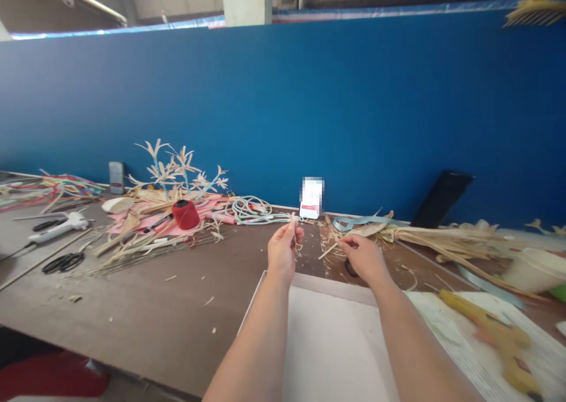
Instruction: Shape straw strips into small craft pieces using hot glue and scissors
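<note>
My left hand point(283, 251) is raised above the far edge of a white box lid or tray point(309, 280). Thumb and fingers pinch a small pale flower-like piece point(293, 218), its thin ends hanging below. To its right, my right hand point(365, 257) is closed in a pinch. A thin straw-coloured strip point(328, 250) meets its fingertips, but whether it is held or lies on the table behind I cannot tell. Black scissors point(351, 267) are partly hidden behind the right hand. A lit phone point(312, 200) leans against the blue partition just beyond both hands.
Left lie a red thread spool point(186, 214), pale husk flowers point(183, 163), coiled cords point(252, 210), black scissors point(64, 263) and a white glue gun point(59, 228). Right are dried husks point(442, 240), a yellow glue gun point(490, 331) and a white cup point(530, 270). A blue partition point(283, 107) closes the back.
</note>
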Available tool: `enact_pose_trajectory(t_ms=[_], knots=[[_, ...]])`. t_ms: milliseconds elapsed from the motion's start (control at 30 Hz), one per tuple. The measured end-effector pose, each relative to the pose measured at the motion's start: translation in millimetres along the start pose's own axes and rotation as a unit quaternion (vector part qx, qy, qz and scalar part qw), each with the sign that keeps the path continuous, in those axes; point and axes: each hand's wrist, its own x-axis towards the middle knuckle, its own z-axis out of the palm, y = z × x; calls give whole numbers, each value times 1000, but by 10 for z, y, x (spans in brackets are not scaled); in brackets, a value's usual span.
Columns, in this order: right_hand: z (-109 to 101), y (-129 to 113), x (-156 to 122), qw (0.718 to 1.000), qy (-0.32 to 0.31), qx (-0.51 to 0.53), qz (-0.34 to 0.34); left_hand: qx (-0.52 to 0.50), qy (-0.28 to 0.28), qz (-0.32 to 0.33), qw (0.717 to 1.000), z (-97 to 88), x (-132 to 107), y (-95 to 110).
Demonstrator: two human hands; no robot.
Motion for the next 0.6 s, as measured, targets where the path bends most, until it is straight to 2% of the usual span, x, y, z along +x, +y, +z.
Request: enact_pose_trajectory(t_ms=[133, 267, 400, 467, 533, 600], knots=[[84, -56, 80, 1000, 3, 24, -19, -7, -10, 0, 1000, 96, 96, -137], [100, -18, 128, 999, -6, 34, -29, -3, -9, -13, 1000, 75, 180, -243], [-7, 97, 131, 994, 97, 39, 26, -18, -32, -16, 999, 24, 216, -242], [-54, 149, 99, 990, 127, 33, 42, -15, -41, -18, 999, 14, 212, -230], [-59, 178, 49, 994, 98, 8, 45, -8, -45, -25, 999, 14, 201, -229], [-15, 174, -5, 998, 29, -37, 29, 2, -48, -31, 998, 16, 190, -240]])
